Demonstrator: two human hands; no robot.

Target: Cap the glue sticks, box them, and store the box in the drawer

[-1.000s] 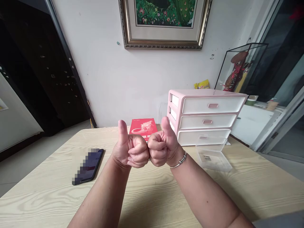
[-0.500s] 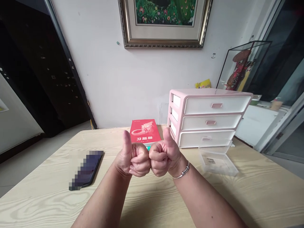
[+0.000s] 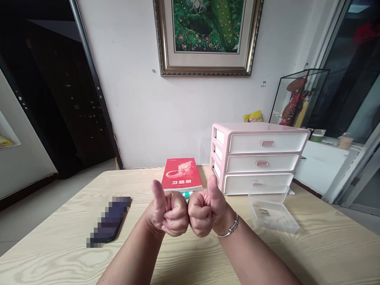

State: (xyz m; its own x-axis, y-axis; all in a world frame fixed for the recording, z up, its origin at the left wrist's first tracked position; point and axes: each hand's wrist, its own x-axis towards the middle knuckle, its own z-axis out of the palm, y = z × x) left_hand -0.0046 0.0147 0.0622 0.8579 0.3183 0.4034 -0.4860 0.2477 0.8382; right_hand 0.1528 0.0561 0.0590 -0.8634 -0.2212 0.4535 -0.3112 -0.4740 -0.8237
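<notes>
My left hand [image 3: 172, 213] and my right hand [image 3: 206, 211] are held up over the wooden table [image 3: 184, 261], knuckles against each other. Both have the fingers curled into a fist and the thumb pointing up, with nothing in them. A silver bracelet [image 3: 233, 226] circles my right wrist. Just behind the fists lies a red book [image 3: 182, 172] with a pale dragon-like picture on its cover. Something green and white [image 3: 186, 194] shows in front of the book, mostly hidden by my hands.
A pink and white drawer unit [image 3: 263, 158] stands at the back right. Before it is a clear plastic box [image 3: 274, 217] with its lid raised. A dark phone [image 3: 114, 223], partly pixelated, lies on the left. A framed picture [image 3: 208, 73] hangs on the wall.
The view has tilted up, so everything sits lower in the picture. My hands keep the same thumbs-up pose, knuckles together.
</notes>
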